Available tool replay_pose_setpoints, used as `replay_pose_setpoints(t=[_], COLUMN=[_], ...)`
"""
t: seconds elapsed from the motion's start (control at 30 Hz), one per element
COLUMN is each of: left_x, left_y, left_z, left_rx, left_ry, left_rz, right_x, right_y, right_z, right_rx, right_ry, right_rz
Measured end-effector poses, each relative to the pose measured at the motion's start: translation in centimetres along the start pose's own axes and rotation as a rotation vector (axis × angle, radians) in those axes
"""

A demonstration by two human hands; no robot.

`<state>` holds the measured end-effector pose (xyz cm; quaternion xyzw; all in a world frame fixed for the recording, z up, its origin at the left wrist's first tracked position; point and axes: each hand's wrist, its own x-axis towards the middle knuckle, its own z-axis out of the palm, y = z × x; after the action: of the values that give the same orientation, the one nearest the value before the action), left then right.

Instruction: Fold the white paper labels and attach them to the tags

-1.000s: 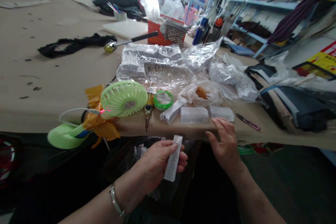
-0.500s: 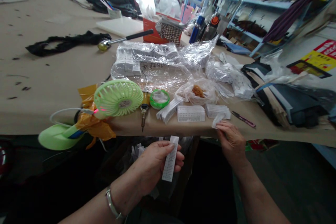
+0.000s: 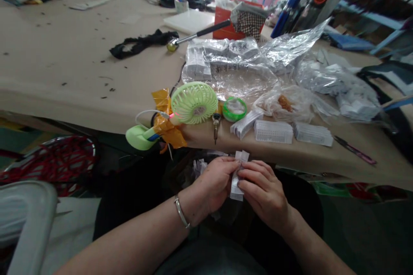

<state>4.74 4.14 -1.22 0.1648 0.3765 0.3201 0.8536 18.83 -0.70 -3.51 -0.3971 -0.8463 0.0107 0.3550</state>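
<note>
Below the table's front edge, my left hand [image 3: 217, 179], with a bangle at the wrist, grips printed white paper labels [image 3: 237, 193] between thumb and fingers. My right hand [image 3: 264, 189] meets it from the right, its fingers closed on the upper part of the same labels. A second label appears to lie at an angle at the top, though the fingers partly cover it. Just beyond my hands, a stack of labels [image 3: 273, 132] stands on the table between a slanted stack [image 3: 246, 123] and another stack [image 3: 312, 133].
A green fan [image 3: 194, 102] is taped to the table edge, beside a pointed tool [image 3: 216, 128] and a green round tub [image 3: 234, 109]. Behind lie a bag of rubber bands [image 3: 284, 103] and plastic-wrapped bundles [image 3: 226, 58]. A craft knife [image 3: 355, 150] rests at right.
My right hand has left the right-hand label stack, carrying a label down and left to my left hand. Both hands now meet on the labels. The view has turned left.
</note>
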Motion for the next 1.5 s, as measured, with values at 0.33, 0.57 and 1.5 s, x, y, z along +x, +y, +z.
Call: replay_pose_setpoints(t=[0.33, 0.57, 1.5], left_x=[0.0, 0.0, -1.2], left_y=[0.1, -0.4, -0.6], left_z=[-0.6, -1.0, -1.5], left_rx=[-0.020, -0.006, 0.202], left_ry=[-0.053, -0.058, -0.182], left_rz=[-0.001, -0.022, -0.166], right_x=[0.4, 0.0, 0.8], right_y=[-0.2, -0.1, 0.2], right_z=[-0.3, -0.2, 1.5], right_rx=[-0.013, -0.016, 0.965], right_ry=[-0.070, -0.076, 0.145], right_rz=[-0.034, -0.024, 1.076])
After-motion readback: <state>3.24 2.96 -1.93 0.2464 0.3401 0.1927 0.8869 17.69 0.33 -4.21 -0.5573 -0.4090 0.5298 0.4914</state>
